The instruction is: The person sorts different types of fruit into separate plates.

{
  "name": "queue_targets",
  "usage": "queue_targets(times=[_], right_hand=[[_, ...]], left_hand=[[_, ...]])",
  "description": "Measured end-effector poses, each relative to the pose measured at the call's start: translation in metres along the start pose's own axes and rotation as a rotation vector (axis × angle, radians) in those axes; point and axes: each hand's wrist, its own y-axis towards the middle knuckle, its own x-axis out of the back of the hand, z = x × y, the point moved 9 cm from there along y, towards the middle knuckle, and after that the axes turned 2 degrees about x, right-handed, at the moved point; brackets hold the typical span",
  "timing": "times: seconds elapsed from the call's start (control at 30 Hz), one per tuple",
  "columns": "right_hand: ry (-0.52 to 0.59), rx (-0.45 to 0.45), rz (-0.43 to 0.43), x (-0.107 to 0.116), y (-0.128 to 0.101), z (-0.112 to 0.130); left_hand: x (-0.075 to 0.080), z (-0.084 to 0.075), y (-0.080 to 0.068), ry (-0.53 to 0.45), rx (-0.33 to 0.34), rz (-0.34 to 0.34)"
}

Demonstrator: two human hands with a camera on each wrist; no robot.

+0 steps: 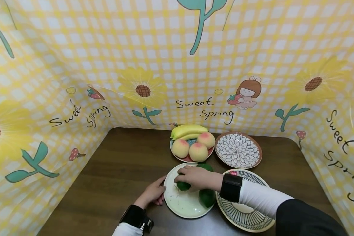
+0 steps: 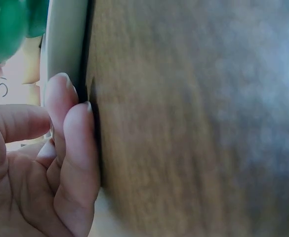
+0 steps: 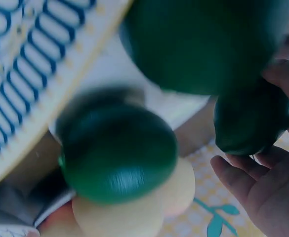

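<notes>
My right hand grips a smooth dark green oval fruit over a pale green plate. In the right wrist view the fingers curl round this fruit. Two more dark green fruits lie on the plate's right side, one toward the front and one at the back, partly behind the hand. My left hand pinches the plate's left rim. Seen from the left wrist, the thumb and fingertips meet at the rim.
Behind stands a plate with yellow bananas and several peaches. To its right is a brown-rimmed plate with a petal pattern. A large striped-rim plate lies beneath my right forearm. Checked cloth walls surround the brown table.
</notes>
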Motion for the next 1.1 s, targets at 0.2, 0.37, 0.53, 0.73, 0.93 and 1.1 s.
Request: queue_targets(times=[0.2,0.37,0.53,0.73,0.93,1.1], right_hand=[[-0.066,-0.003,0.057,-0.021,-0.005,0.010],[-0.051,-0.011,0.073,-0.026,-0.010,0.013],[-0.019,-0.038,0.073,-0.025,-0.013,0.015],[-0.035,-0.067,0.024,-0.015,-0.012,0.017],[0.053,-0.147,-0.066,0.006,-0.029,0.006],[0.140,-0.283,-0.145,0.021,-0.065,-0.019]], left_hand=[[-0.008,0.000,0.004,-0.002,0.020,0.009],[-0.012,0.000,0.005,-0.004,0.027,0.016],[-0.010,-0.001,0.003,0.001,0.035,0.015],[0.000,-0.003,0.004,0.039,0.041,-0.017],[0.000,-0.002,0.006,0.036,0.053,-0.019],[0.000,0.002,0.007,0.033,0.074,-0.035]])
